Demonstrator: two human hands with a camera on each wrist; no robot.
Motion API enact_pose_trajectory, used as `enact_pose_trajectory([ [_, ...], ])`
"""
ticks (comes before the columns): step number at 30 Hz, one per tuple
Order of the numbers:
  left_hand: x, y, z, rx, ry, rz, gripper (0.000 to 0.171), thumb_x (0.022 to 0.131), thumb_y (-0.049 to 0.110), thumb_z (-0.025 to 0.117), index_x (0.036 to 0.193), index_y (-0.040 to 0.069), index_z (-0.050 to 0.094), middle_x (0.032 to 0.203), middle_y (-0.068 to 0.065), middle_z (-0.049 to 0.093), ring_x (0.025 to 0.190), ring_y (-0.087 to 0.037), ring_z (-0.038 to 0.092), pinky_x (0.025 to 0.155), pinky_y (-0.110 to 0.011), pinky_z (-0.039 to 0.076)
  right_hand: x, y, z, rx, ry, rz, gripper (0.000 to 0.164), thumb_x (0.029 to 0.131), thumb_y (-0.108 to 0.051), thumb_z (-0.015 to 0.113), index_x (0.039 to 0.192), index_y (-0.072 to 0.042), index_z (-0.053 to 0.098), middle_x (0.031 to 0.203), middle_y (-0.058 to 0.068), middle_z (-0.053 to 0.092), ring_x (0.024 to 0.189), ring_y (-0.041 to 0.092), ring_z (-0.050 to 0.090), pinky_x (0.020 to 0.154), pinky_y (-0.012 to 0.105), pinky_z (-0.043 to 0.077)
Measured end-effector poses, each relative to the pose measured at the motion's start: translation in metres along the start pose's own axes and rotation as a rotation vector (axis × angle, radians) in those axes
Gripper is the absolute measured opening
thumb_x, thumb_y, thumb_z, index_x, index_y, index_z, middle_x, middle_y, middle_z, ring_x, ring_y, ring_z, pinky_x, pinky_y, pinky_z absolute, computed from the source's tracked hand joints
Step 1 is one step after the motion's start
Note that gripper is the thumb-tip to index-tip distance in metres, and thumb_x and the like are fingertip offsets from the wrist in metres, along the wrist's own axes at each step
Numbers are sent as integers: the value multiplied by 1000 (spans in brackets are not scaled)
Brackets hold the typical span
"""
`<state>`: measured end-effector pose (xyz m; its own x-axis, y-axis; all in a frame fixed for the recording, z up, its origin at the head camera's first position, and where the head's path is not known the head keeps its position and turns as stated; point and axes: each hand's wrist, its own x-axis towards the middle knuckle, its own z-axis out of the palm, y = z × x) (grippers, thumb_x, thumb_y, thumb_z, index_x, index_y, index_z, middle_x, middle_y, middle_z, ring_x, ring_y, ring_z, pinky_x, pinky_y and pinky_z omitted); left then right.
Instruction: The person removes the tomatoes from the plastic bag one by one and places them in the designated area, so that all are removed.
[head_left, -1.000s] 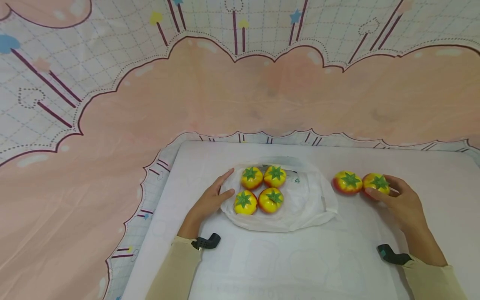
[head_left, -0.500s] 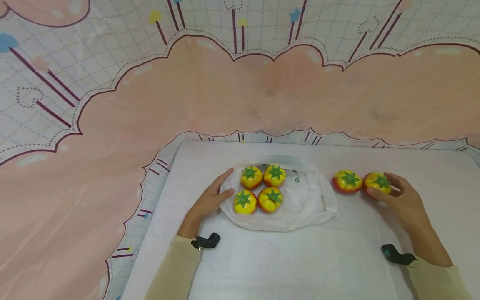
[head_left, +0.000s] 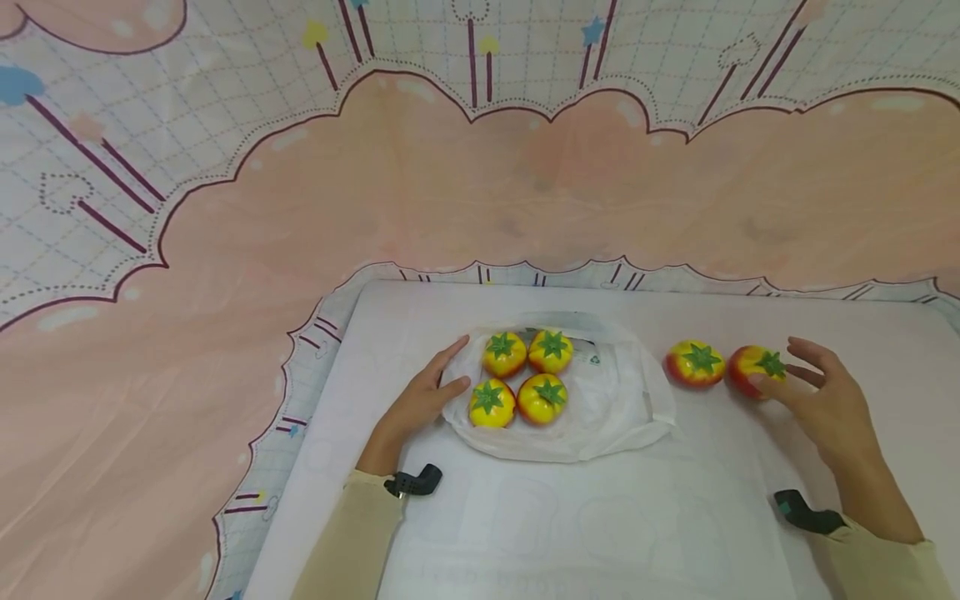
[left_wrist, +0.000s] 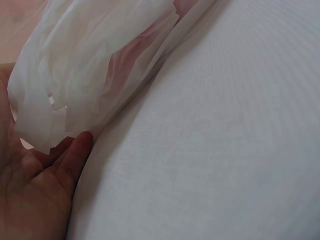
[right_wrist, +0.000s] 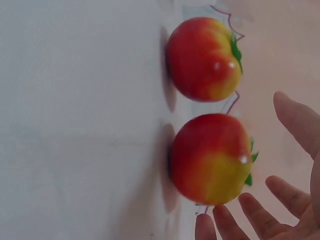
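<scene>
Several shiny yellow-and-red toy tomatoes [head_left: 542,399] with green star-shaped tops sit grouped on a flattened white plastic bag [head_left: 611,417]. My left hand [head_left: 420,402] rests against the bag's left edge, fingers extended and thumb apart; in the left wrist view the crumpled bag [left_wrist: 85,65] hides part of the fingers. To the right of the bag, two more tomatoes stand side by side on the table: one nearer the bag [head_left: 695,364] and one farther right [head_left: 752,371]. Next to the farther one is my right hand [head_left: 834,408], its fingers spread and holding nothing.
The white table [head_left: 585,533] ends at a patterned pink-and-white cloth [head_left: 465,200] behind and on the left. Each wrist carries a small black camera, one on the left [head_left: 416,481] and one on the right [head_left: 810,512].
My right hand has let go of the farther right tomato and drawn back to the right, its fingers opening. That tomato has tilted and shifted slightly right. The left hand stays put.
</scene>
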<state>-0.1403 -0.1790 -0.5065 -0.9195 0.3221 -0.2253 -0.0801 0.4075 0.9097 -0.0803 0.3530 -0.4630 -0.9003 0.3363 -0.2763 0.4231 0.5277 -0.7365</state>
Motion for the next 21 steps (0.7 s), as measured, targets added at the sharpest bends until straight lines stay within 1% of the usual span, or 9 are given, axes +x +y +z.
enact_pose_trajectory([
  [2, 1, 0, 0, -2, 1, 3, 62, 101, 38, 62, 152, 57, 32, 170, 12, 20, 159, -21, 14, 128, -55, 13, -1, -3, 0, -23, 15, -32, 93, 92, -60, 66, 165, -34, 13, 170, 18, 17, 146, 52, 30, 103, 71, 42],
  [5, 2, -1, 0, -4, 1, 9, 62, 102, 38, 62, 153, 56, 32, 170, 12, 20, 159, -21, 14, 128, -55, 13, -3, -8, 0, -57, 39, -72, 93, 92, -59, 66, 165, -32, 16, 169, 19, 20, 143, 53, 36, 100, 67, 44],
  [7, 2, -1, 0, -2, 1, 10, 62, 101, 38, 62, 153, 56, 32, 169, 13, 21, 159, -20, 15, 129, -55, 13, -6, -13, 1, -82, 57, -97, 93, 92, -58, 67, 165, -27, 19, 169, 19, 21, 142, 53, 38, 99, 66, 44],
  [10, 3, -2, 1, 2, 2, 12, 62, 102, 37, 62, 153, 56, 32, 170, 12, 21, 159, -20, 15, 129, -55, 13, -10, -22, 1, -113, 85, -125, 91, 93, -55, 68, 164, -19, 23, 168, 21, 24, 141, 53, 39, 99, 67, 44],
  [12, 3, -2, 1, 3, 1, 14, 62, 102, 36, 62, 153, 56, 32, 170, 12, 21, 159, -20, 14, 129, -55, 13, -12, -27, 2, -137, 106, -148, 90, 93, -52, 69, 163, -15, 24, 167, 22, 26, 141, 53, 40, 99, 68, 43],
  [17, 2, -1, 1, 11, 1, 16, 62, 102, 35, 61, 153, 56, 31, 170, 12, 21, 159, -21, 14, 128, -55, 14, -18, -43, 8, -149, 139, -202, 87, 93, -49, 72, 161, -14, 30, 165, 23, 30, 142, 51, 39, 100, 69, 43],
  [21, 1, -1, 1, 16, 4, 11, 62, 102, 37, 61, 153, 56, 31, 170, 11, 21, 159, -21, 15, 128, -56, 14, -21, -54, 15, -141, 129, -227, 86, 92, -48, 73, 160, -14, 33, 162, 24, 35, 142, 50, 39, 102, 70, 43],
])
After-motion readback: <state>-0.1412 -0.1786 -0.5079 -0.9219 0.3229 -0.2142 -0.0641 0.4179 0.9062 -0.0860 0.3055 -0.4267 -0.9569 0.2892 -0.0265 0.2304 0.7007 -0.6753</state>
